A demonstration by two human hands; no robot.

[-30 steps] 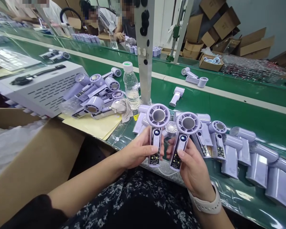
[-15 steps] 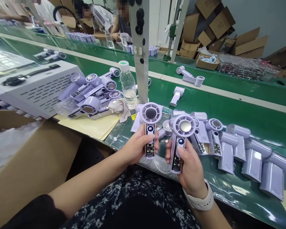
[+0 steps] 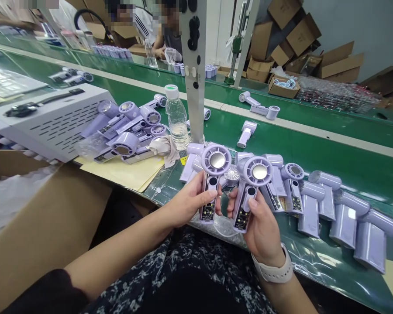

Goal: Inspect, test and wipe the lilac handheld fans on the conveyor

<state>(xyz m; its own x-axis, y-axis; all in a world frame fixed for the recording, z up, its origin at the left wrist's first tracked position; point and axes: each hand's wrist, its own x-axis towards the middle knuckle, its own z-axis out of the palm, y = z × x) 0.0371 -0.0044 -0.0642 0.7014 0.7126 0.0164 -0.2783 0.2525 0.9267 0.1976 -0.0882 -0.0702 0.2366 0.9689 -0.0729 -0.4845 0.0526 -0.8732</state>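
Note:
Two purple handheld fans with exposed circuit boards are held upright side by side. My left hand [image 3: 196, 196] is closed round the handle of the left fan [image 3: 216, 160], thumb on its front. My right hand [image 3: 262, 218], with a pale watch strap at the wrist, grips the right fan [image 3: 258, 171], thumb beside its button panel. The small round displays on both fans are dark. Just behind the hands lie more purple fans [image 3: 309, 209], in a row reaching to the right along the bench edge.
A pile of fans [image 3: 124, 144] lies by a white vented box [image 3: 59, 117] at the left, near a plastic bottle [image 3: 177, 120] and a metal post [image 3: 195, 87]. Fans lie on the green belt [image 3: 298, 144]. People work across the line; a cardboard box [image 3: 46, 222] stands lower left.
The left fan has moved slightly right and turned, and the right fan has tilted a little. The lit "20" on both displays has gone dark.

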